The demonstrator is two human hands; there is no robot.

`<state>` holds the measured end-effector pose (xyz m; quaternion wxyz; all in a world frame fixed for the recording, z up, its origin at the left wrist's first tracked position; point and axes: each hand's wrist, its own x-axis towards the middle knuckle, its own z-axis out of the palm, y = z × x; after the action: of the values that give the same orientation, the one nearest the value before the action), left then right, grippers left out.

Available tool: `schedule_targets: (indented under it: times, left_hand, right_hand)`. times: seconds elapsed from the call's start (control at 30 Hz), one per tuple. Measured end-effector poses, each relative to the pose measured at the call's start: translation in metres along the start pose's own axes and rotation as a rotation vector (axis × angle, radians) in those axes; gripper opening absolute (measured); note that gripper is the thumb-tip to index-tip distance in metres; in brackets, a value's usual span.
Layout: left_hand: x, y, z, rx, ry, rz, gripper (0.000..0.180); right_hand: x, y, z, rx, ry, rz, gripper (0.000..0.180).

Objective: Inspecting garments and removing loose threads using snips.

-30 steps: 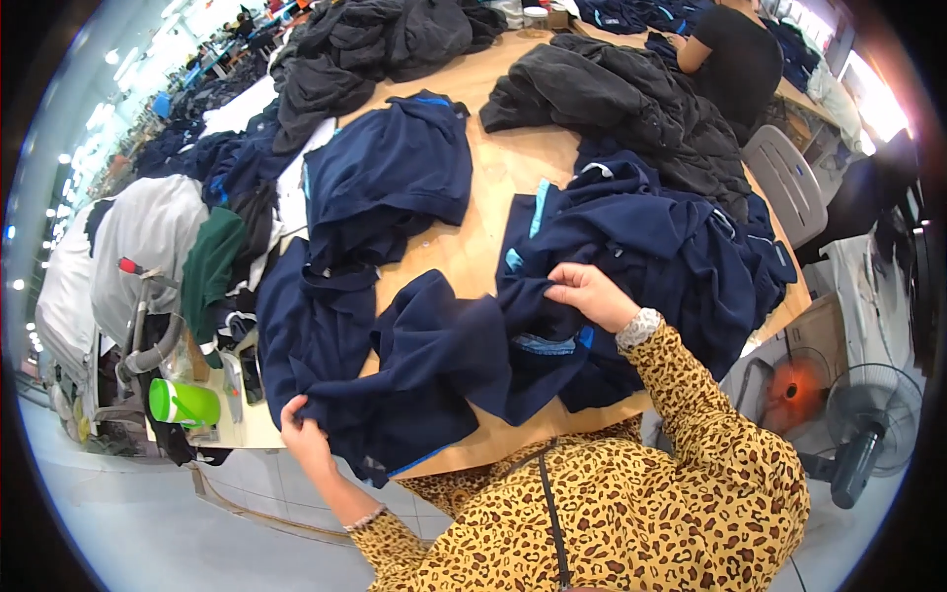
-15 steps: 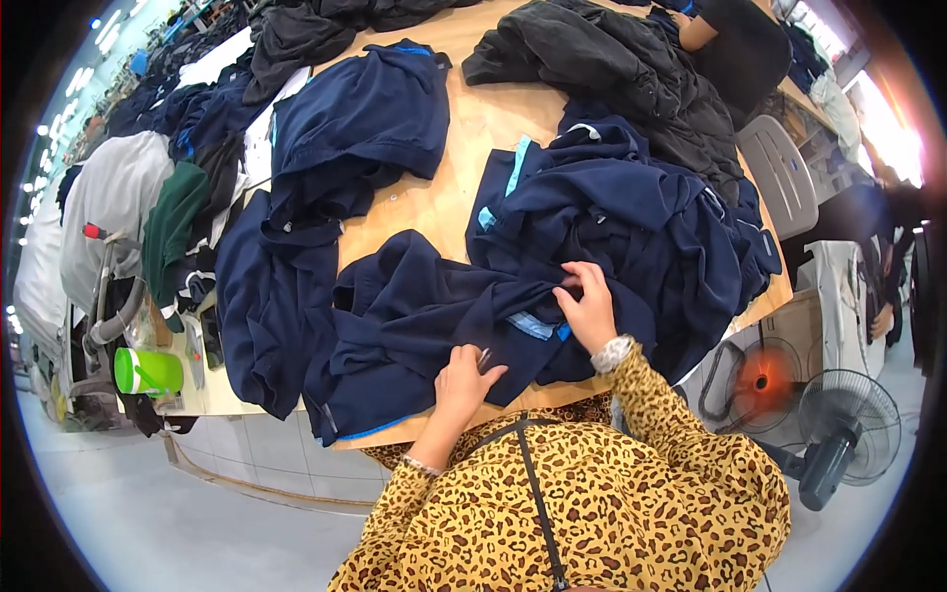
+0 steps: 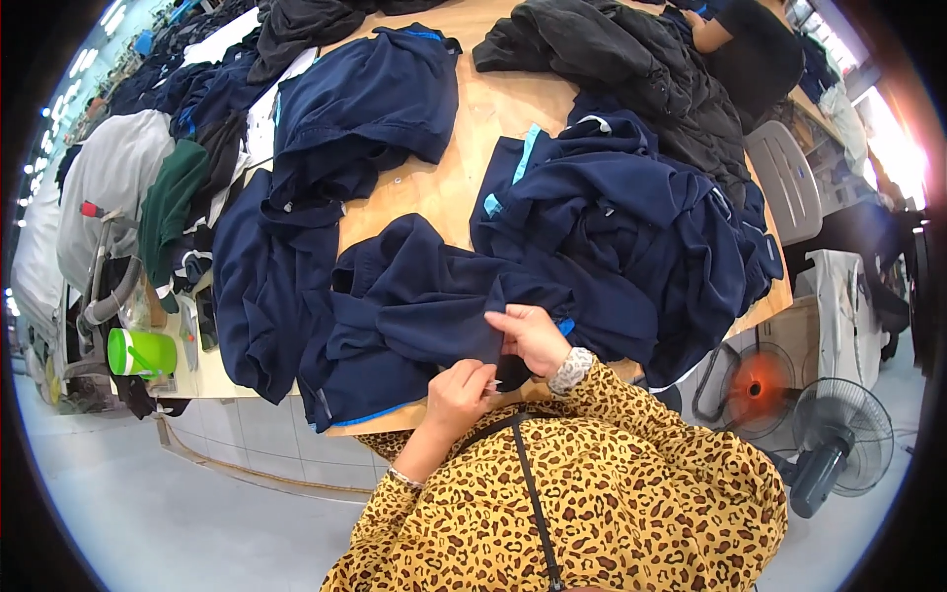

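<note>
A dark navy garment (image 3: 414, 296) lies bunched at the near edge of the table, its hem edged in bright blue. My right hand (image 3: 533, 340) pinches a fold of this garment between thumb and fingers. Close beside it, my left hand (image 3: 457, 403) is closed at the table edge. A small pale tip pokes out from its fingers; what it belongs to is too small to make out. To the right, touching the garment, spreads a larger heap of navy garments (image 3: 631, 227) with light-blue strips.
More navy clothing (image 3: 370, 99) lies farther back on the wooden table (image 3: 459, 118), near a black padded heap (image 3: 612, 59). A green jug (image 3: 141, 352) stands at the left. A grey fan (image 3: 838, 434) and a chair (image 3: 786, 183) are on the right. Another person's arm (image 3: 712, 33) shows at the back.
My right hand has moved left and nearer, pulling a fold of the navy garment over; the light-blue patch is now covered. My left hand has shifted slightly nearer the table edge.
</note>
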<state>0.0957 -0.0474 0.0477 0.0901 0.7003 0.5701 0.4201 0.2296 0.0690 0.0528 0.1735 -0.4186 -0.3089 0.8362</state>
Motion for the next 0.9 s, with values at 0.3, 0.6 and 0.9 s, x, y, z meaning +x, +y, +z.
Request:
schedule_targets:
  times: [0.3, 0.6, 0.9]
  left_hand:
    - [0.024, -0.004, -0.010, -0.333, 0.185, -0.415, 0.011]
    - [0.053, -0.005, -0.010, -0.139, 0.056, -0.136, 0.016]
    - [0.054, -0.011, -0.013, -1.003, 0.117, -0.863, 0.003]
  right_hand:
    - [-0.015, -0.023, -0.002, 0.506, 0.005, -0.027, 0.019]
    - [-0.030, -0.024, 0.013, 0.213, 0.001, -0.179, 0.069]
    - [-0.026, -0.017, 0.014, 0.321, 0.105, -0.270, 0.076]
